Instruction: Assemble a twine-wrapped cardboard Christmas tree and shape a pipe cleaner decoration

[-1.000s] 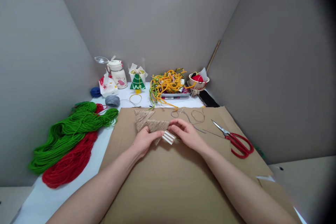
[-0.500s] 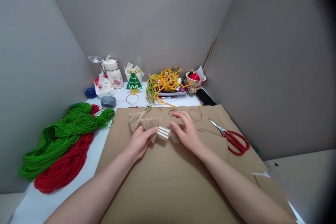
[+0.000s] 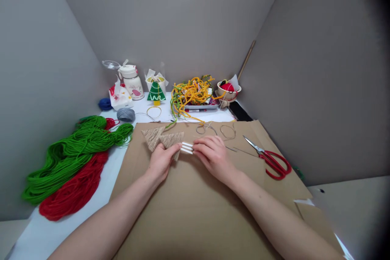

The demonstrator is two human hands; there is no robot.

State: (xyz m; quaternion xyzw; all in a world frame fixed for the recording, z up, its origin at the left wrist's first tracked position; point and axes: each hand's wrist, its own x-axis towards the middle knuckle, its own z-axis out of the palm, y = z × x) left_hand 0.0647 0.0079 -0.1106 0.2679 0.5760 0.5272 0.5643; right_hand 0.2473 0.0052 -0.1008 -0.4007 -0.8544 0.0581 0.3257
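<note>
The left hand (image 3: 159,161) pinches a twine-wrapped cutout (image 3: 152,137) above cardboard (image 3: 189,215); the right hand (image 3: 215,157) — spread and apart moments earlier — now nips its striped end (image 3: 187,148), making the grip two-handed. Scissors (image 3: 262,154) lie at three o'clock, green yarn (image 3: 73,152) at nine.

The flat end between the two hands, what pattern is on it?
The flat end has white stripes; it shows in the head view, the only one here.

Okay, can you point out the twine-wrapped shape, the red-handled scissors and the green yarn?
Twine-wrapped shape (image 3: 169,139): head view, on its wrapped middle.
Red-handled scissors (image 3: 265,155): head view, where blades and handles meet.
Green yarn (image 3: 73,152): head view, middle of the skein.
</note>
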